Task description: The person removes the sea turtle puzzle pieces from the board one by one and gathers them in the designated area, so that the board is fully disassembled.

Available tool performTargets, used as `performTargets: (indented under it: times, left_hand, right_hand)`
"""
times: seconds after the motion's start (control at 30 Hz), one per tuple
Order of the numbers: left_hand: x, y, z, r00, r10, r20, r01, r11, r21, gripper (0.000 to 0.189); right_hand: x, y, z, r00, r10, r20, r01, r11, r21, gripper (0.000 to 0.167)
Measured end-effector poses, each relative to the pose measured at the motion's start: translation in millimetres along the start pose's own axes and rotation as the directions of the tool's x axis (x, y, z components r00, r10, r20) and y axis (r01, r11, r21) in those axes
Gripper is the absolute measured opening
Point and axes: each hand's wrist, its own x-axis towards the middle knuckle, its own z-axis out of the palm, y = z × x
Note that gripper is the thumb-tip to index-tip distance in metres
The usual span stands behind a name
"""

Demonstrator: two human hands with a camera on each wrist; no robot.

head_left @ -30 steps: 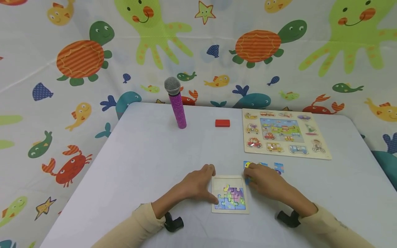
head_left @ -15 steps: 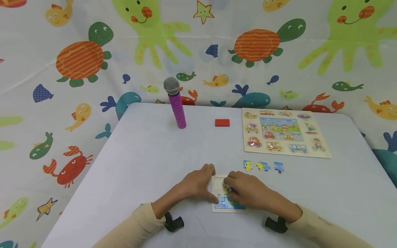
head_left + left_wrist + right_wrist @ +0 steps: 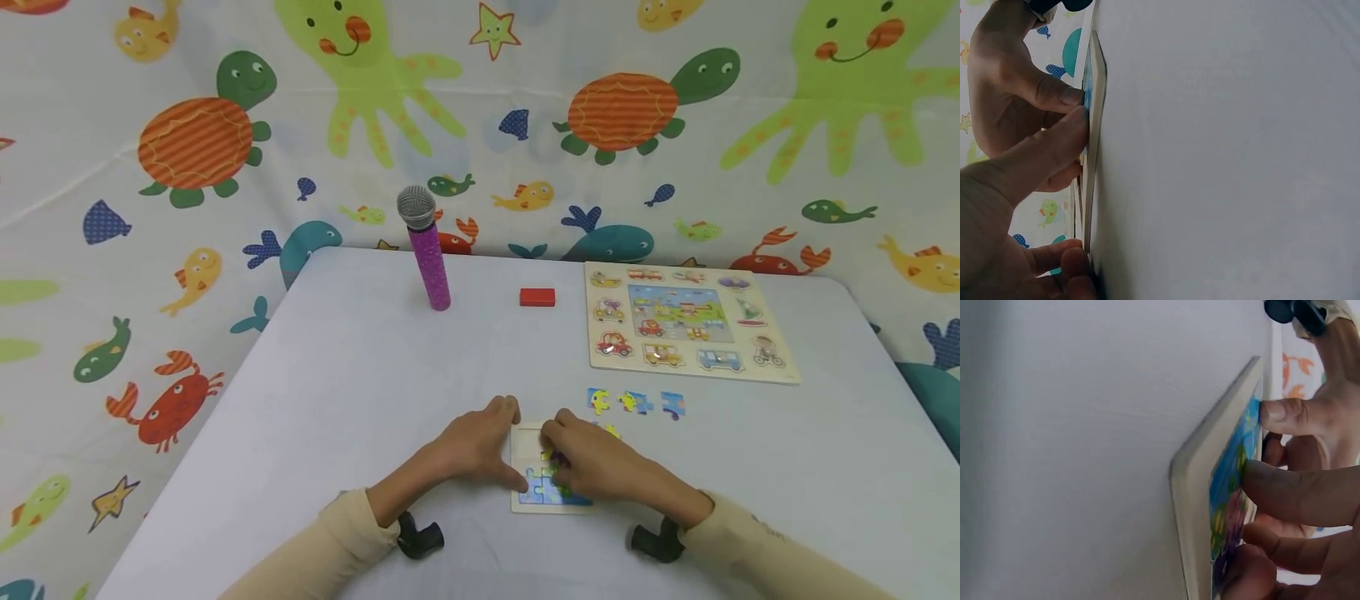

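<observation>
A small square wooden jigsaw tray (image 3: 527, 510) lies on the white table, its lower part filled with blue, green and purple pieces. My left hand (image 3: 480, 446) holds the tray by its left side, thumb near the lower left corner and fingers at the upper left. My right hand (image 3: 600, 458) is over the tray's right half, fingers and thumb curled together in a pinch on a puzzle piece, mostly hidden beneath them. In the right wrist view the thumb (image 3: 1297, 490) touches the picture surface. Loose puzzle pieces (image 3: 598, 401) lie beyond the right hand, one partly covered by it (image 3: 612, 430).
Farther back on the right lies a large wooden peg puzzle board (image 3: 697, 373) with vehicle pictures. A red block (image 3: 537, 297) and an upright purple microphone (image 3: 430, 262) stand near the back edge. A sea-animal printed cloth (image 3: 480, 167) hangs behind the table.
My right hand has moved left from the loose pieces onto the tray, then stayed there with only a slight shift. The left hand keeps its place on the tray.
</observation>
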Motion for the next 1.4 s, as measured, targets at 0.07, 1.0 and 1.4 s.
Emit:
performTargets:
  times: [0.07, 1.0, 1.4]
  left_hand:
    - [0.4, -0.3, 0.4, 1.0, 0.001, 0.002, -0.001, 1.0, -0.002, 0.077]
    - [-0.3, -2.3, -0.6, 1.0, -0.001, -0.008, 0.001, 1.0, -0.009, 0.076]
    - [0.6, -2.9, 2.0, 1.0, 0.002, -0.013, -0.002, 1.0, -0.013, 0.078]
  right_hand:
    - [-1.2, -0.4, 0.8, 1.0, 0.004, -0.005, -0.004, 1.0, -0.003, 0.029]
    - [-0.3, 6.2, 6.4, 0.998, 0.022, -0.063, -0.014, 0.992, 0.122, 0.035]
    - [-14.3, 33.6, -16.2, 0.998, 0.05, -0.046, -0.023, 0.886, 0.463, 0.016]
